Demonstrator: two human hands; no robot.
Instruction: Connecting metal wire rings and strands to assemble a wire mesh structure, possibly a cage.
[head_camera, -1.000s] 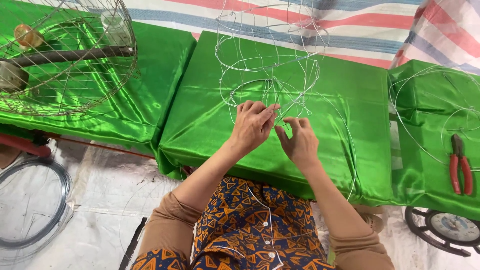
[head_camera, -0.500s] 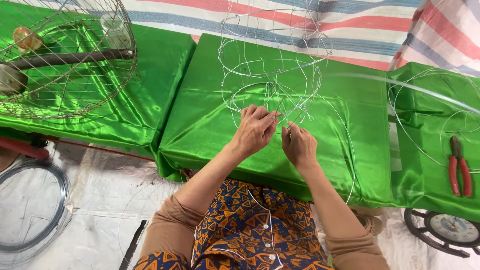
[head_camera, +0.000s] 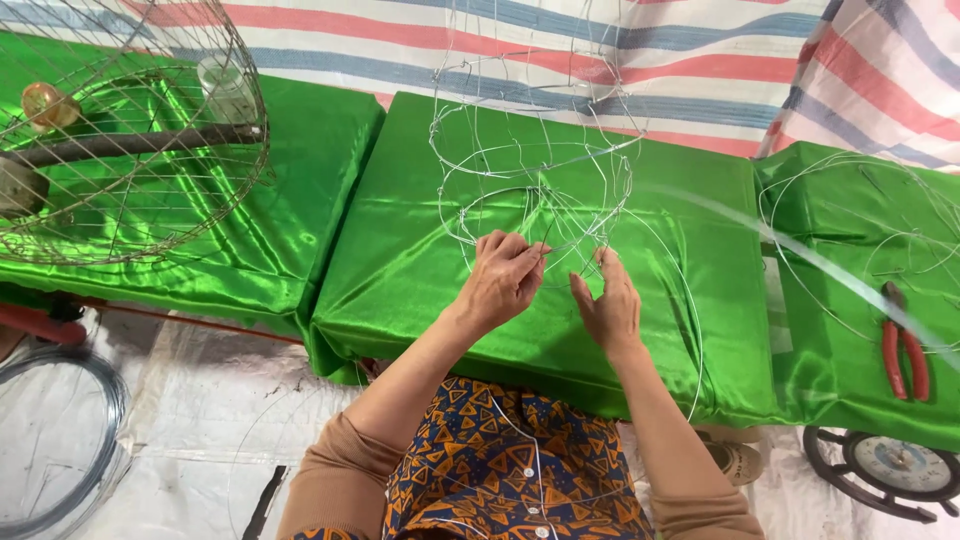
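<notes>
- a half-built wire frame (head_camera: 535, 150) of thin hoops and uprights stood on the green-draped surface (head_camera: 420, 260), its lowest ring seemingly not yet fully tied.
- the left hand (head_camera: 503, 277) pinched a wire at that ring; the right hand (head_camera: 608, 305) hovered released, fingers spread, beside it.
- the frame's top was cut off; the joints were too fine to make out.

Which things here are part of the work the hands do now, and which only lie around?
In use:
- left hand, pinching thin wire
- right hand, at the same wire
- wire frame on the green cloth

Lying about:
- red pliers
- round wire cage
- wire coil on the floor
- wire hoops, far right
</notes>
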